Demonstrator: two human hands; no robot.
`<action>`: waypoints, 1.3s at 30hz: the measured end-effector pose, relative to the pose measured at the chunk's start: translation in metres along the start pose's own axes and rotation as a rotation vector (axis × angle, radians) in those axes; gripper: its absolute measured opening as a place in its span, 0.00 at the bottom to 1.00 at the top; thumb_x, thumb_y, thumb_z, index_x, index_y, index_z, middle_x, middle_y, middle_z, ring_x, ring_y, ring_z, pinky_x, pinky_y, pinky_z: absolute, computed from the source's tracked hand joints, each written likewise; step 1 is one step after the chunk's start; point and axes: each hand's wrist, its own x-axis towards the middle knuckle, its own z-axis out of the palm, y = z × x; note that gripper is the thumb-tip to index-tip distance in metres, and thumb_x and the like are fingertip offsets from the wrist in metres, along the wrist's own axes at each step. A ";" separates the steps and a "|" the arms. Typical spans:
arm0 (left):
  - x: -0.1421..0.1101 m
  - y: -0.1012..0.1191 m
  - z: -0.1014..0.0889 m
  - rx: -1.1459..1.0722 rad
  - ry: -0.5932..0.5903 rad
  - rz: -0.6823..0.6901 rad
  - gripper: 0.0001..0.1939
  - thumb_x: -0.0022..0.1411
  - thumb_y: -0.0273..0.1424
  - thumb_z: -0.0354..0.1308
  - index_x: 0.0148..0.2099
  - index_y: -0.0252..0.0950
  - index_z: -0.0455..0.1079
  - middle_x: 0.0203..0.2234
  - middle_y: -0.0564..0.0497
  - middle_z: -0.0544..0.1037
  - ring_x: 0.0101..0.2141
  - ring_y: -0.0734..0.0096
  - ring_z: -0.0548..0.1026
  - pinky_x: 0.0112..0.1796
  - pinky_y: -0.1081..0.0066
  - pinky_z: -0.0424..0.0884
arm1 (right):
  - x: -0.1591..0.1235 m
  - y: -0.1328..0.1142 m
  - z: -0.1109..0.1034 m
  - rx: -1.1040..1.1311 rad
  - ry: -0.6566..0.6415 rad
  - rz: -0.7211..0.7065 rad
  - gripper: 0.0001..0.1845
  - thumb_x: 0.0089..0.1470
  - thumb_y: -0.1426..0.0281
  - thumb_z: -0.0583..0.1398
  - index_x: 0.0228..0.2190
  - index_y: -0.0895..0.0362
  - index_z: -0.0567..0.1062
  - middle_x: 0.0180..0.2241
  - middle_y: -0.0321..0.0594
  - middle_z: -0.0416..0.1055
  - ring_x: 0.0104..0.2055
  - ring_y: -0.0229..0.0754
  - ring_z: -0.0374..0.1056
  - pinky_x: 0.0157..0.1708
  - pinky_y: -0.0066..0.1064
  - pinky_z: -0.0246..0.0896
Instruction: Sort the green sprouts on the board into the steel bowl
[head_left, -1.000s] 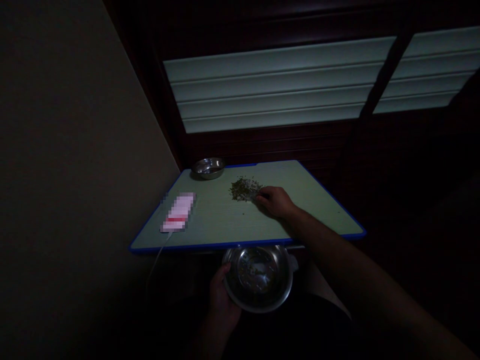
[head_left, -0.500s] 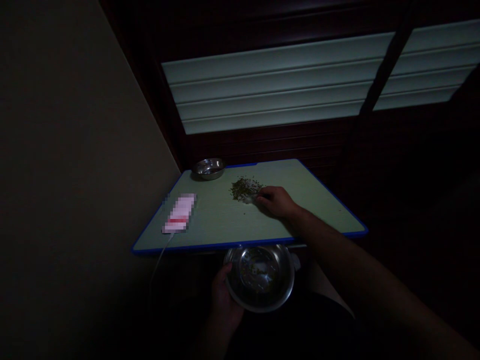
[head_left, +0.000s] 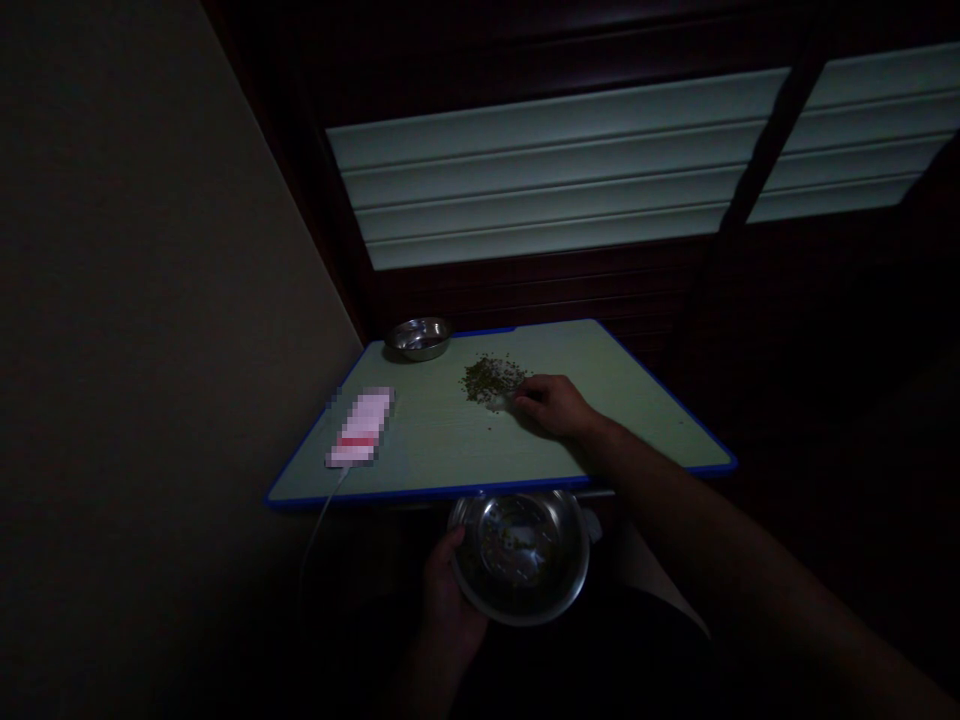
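My left hand (head_left: 450, 590) grips the left rim of a steel bowl (head_left: 570, 590), thumb over the edge. The bowl is tilted toward me just below the table's front edge, with some small greenish bits inside. On the pale green tabletop (head_left: 435, 450) lies a loose heap of small dark green grains, perhaps beans (head_left: 487, 378). At the heap's right side rests my right hand (head_left: 551, 402), its fingers curled together. A pale, see-through patch shows by its fingertips; whether the hand holds it is too dim to tell.
A smaller steel bowl (head_left: 420, 340) stands at the table's back left corner. A blurred phone (head_left: 364, 425) lies at the left, its white cable (head_left: 321, 520) hanging over the front edge. A wall rises at left, and dark slatted panels (head_left: 540, 170) stand behind the table.
Almost nothing differs. The whole view has shifted very slightly; both hands, the bowl and the heap keep their places.
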 end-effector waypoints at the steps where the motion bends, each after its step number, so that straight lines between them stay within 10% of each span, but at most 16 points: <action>1: 0.000 0.000 0.000 0.000 -0.006 0.002 0.09 0.55 0.29 0.57 0.35 0.30 0.77 0.28 0.43 0.82 0.31 0.60 0.79 0.38 0.61 0.74 | 0.000 0.000 0.000 0.009 -0.006 0.001 0.08 0.50 0.69 0.59 0.29 0.58 0.78 0.28 0.39 0.74 0.30 0.38 0.66 0.32 0.28 0.56; 39: 0.000 -0.001 0.002 0.016 0.025 0.007 0.09 0.55 0.29 0.56 0.34 0.31 0.76 0.25 0.45 0.81 0.27 0.62 0.78 0.35 0.63 0.74 | 0.001 -0.009 -0.002 -0.017 0.010 0.193 0.12 0.49 0.67 0.57 0.23 0.60 0.77 0.20 0.37 0.70 0.23 0.35 0.61 0.26 0.28 0.50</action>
